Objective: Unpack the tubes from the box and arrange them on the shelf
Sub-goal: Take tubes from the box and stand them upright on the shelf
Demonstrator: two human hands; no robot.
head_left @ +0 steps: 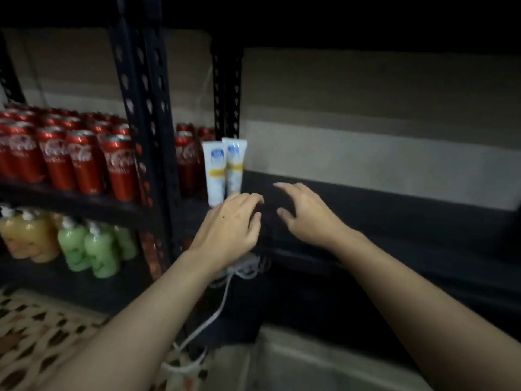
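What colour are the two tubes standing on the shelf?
The tubes are white with a yellow band and a blue mark near the top; head view.

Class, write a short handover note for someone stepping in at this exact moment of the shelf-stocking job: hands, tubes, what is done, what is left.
Hands: the left hand is loosely curled in front of the tubes' bases and holds nothing. The right hand is open, fingers spread, over the dark shelf.
Tubes: the left tube and right tube stand upright side by side at the shelf's left end.
Done: two tubes are placed.
Left: fetch more tubes. The pale surface at the bottom may be the box, but its contents are not visible.
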